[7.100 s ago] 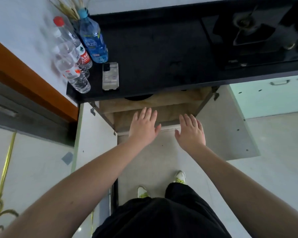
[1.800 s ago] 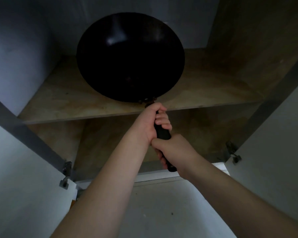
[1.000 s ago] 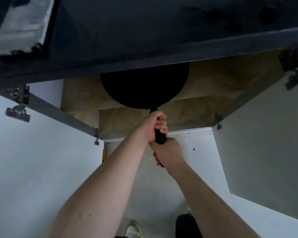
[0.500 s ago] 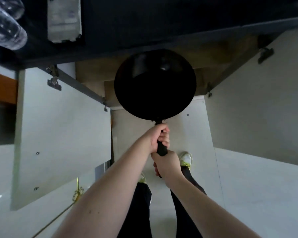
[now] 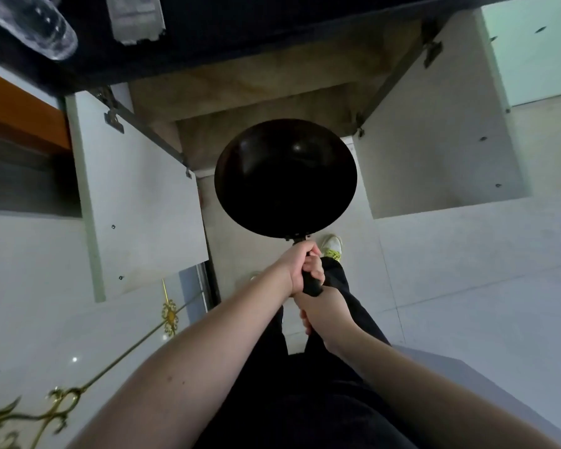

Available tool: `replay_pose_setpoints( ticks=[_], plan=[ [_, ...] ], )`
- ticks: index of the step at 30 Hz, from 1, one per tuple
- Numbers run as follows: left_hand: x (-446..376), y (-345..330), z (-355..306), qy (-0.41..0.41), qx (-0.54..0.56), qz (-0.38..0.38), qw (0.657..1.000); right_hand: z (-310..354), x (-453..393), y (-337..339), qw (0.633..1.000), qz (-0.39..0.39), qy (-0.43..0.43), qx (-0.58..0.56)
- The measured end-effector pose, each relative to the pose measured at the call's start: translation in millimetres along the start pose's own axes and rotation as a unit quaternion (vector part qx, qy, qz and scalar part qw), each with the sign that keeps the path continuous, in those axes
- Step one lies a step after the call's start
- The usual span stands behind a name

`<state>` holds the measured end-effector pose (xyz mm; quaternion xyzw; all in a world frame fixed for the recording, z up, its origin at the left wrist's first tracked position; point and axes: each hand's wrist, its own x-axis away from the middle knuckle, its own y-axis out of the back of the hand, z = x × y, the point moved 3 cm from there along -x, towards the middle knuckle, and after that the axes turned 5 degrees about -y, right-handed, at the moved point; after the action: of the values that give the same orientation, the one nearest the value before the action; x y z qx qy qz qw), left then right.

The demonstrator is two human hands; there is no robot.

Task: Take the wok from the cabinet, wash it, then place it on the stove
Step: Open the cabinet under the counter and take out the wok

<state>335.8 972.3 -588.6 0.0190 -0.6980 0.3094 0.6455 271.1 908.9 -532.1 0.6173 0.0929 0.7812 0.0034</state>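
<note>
The wok (image 5: pixel 285 178) hangs in the air just in front of the open cabinet (image 5: pixel 256 89), below the counter (image 5: pixel 240 30) edge. Best to lift it level, clear of both doors, before turning for the sink. Both grips are closed round the handle: left hand (image 5: pixel 300 265) nearest the bowl, right hand (image 5: pixel 321 307) just behind it.

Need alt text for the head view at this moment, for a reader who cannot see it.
Both hands grip the handle of a black wok, left hand nearer the pan and right hand behind it, holding it above the floor in front of an open cabinet. Both white cabinet doors stand open under a dark countertop.
</note>
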Motion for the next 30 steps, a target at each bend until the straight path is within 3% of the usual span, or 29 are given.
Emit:
replay_pose_setpoints(
  ticks=[8, 30],
  plan=[
    [53.1, -10.7, 48.4, 0.006, -0.052, 0.002, 0.999, -37.6, 61.2, 7.6, 1.0, -0.023, -0.008, -0.018],
    [142.6, -150.2, 126.0, -0.056, -0.202, 0.056, 0.976, -76.3, 173.8, 115.5, 0.977, -0.059, 0.173, -0.112]
  ],
)
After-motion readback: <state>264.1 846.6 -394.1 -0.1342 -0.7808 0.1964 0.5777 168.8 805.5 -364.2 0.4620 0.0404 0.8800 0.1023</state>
